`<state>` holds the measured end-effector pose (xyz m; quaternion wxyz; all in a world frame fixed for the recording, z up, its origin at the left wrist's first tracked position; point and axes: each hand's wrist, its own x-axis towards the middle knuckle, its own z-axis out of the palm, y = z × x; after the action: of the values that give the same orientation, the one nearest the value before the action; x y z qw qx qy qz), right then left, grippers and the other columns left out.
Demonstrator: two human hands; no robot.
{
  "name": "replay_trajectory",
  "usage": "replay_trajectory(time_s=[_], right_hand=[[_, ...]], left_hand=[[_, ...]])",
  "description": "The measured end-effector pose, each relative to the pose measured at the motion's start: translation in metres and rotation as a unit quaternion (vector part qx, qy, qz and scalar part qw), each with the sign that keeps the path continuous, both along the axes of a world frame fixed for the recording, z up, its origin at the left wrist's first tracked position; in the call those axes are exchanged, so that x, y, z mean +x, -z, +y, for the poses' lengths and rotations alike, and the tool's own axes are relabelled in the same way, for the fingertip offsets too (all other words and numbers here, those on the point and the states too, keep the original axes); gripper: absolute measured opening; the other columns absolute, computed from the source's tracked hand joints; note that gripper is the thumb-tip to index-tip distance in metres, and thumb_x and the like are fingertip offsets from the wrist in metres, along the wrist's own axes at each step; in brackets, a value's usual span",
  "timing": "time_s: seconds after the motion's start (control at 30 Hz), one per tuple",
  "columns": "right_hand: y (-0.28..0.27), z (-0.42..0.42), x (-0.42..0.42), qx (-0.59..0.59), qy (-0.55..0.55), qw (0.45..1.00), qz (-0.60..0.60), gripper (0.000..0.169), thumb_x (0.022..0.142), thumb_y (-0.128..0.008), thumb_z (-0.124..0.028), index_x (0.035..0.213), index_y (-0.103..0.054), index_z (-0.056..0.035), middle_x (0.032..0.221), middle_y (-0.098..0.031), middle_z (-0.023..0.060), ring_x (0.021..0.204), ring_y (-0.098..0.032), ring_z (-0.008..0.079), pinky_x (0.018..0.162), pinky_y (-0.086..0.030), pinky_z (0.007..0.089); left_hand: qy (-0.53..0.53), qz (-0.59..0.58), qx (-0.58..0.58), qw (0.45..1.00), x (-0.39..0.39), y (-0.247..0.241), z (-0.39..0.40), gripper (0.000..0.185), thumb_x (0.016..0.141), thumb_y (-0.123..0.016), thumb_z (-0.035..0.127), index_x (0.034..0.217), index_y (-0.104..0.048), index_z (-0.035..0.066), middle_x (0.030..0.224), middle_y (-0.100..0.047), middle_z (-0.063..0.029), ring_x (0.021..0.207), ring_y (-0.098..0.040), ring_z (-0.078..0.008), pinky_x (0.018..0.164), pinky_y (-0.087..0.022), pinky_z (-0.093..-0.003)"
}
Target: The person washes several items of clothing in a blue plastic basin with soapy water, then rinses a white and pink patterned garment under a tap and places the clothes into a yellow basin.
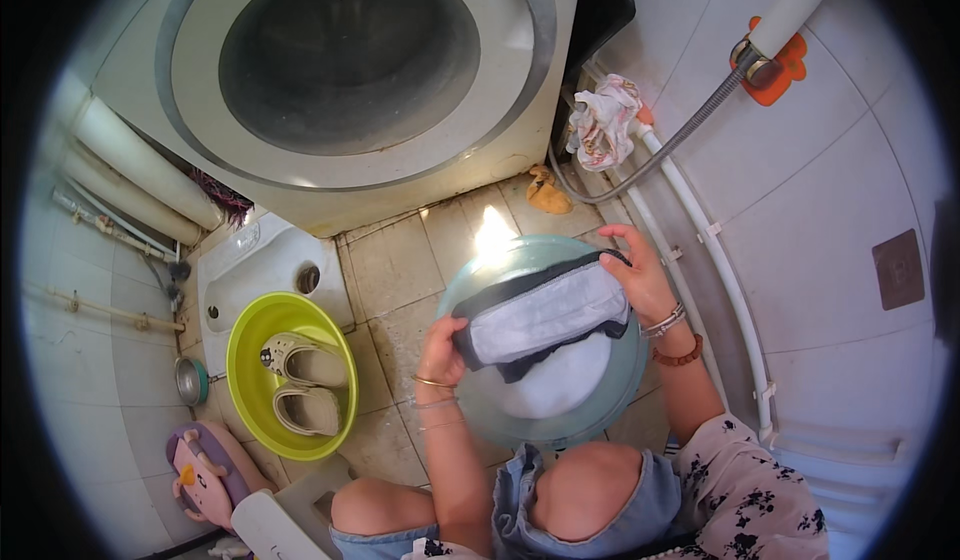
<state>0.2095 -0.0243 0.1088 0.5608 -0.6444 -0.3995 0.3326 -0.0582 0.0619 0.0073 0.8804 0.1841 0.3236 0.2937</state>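
Note:
A folded fabric piece, light grey with dark edges (547,316), is stretched between both hands over a blue-green plastic basin (626,380). My left hand (444,350) grips its left end, with the thumb on top. Its upper right end is held by my right hand (637,271), two fingers of which stick out. White suds (555,383) lie in the basin below the cloth. What kind of cloth item it is, I cannot tell.
A front-loading washing machine (480,162) stands ahead. Left are a yellow-green basin (238,380) holding beige clogs (307,410) and a squat toilet (225,275). A metal hose (697,124), white pipes (701,222) and an orange cloth (547,194) are on the right.

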Motion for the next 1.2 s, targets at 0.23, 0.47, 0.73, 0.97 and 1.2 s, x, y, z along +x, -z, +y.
replay_trajectory(time_s=[0.23, 0.47, 0.73, 0.97, 1.2], right_hand=[[-0.016, -0.019, 0.011, -0.118, -0.161, 0.931, 0.306, 0.02, 0.087, -0.046, -0.005, 0.103, -0.056, 0.0017, 0.089, -0.059, 0.004, 0.082, -0.055, 0.0086, 0.075, -0.045, 0.0215], [0.06, -0.009, 0.034, -0.095, -0.082, 0.992, 0.023, 0.028, 0.08, -0.057, -0.008, 0.107, -0.058, -0.0027, 0.097, -0.061, 0.0056, 0.089, -0.058, 0.0172, 0.079, -0.047, 0.026], [0.146, -0.002, -0.037, -0.234, -0.201, 0.805, -0.507, 0.067, 0.069, -0.07, -0.022, 0.129, -0.041, -0.0204, 0.133, -0.037, 0.0138, 0.123, -0.032, 0.032, 0.09, -0.038, 0.0519], [0.128, -0.002, -0.058, -0.178, -0.316, 0.904, -0.228, 0.042, 0.065, -0.064, -0.01, 0.104, -0.049, -0.0065, 0.097, -0.057, 0.0173, 0.088, -0.055, 0.0368, 0.077, -0.046, 0.037], [0.124, 0.028, -0.005, -0.26, -0.146, 0.926, 0.23, 0.034, 0.07, -0.065, -0.012, 0.1, -0.051, -0.0041, 0.085, -0.059, 0.0095, 0.081, -0.057, 0.0207, 0.071, -0.046, 0.0322]], left_hand=[[0.068, 0.01, 0.089, 0.994, -0.025, -0.056, -0.004, 0.046, 0.08, -0.047, -0.001, 0.125, -0.038, -0.005, 0.114, -0.053, -0.0108, 0.098, -0.054, -0.018, 0.086, -0.044, -0.0262], [-0.075, 0.389, 0.226, 0.89, -0.014, -0.015, 0.0, 0.053, 0.082, -0.055, 0.009, 0.13, -0.033, 0.006, 0.067, -0.057, -0.0076, 0.064, -0.059, -0.023, 0.058, -0.047, -0.0331], [0.132, 0.549, 0.585, 0.582, 0.054, 0.055, -0.031, 0.099, 0.052, -0.081, 0.019, 0.135, -0.028, 0.012, 0.133, -0.036, -0.0172, 0.122, -0.032, -0.0403, 0.1, -0.031, -0.0438], [0.262, 0.556, 0.554, 0.561, 0.056, 0.068, -0.047, 0.102, 0.045, -0.084, 0.025, 0.134, -0.033, 0.023, 0.143, -0.021, -0.0161, 0.133, -0.014, -0.0356, 0.103, -0.02, -0.0537], [0.279, 0.28, 0.228, 0.89, 0.033, 0.082, -0.024, 0.046, 0.064, -0.077, 0.026, 0.098, -0.061, 0.0, 0.088, -0.065, -0.0071, 0.076, -0.058, -0.0138, 0.066, -0.046, -0.0247]])
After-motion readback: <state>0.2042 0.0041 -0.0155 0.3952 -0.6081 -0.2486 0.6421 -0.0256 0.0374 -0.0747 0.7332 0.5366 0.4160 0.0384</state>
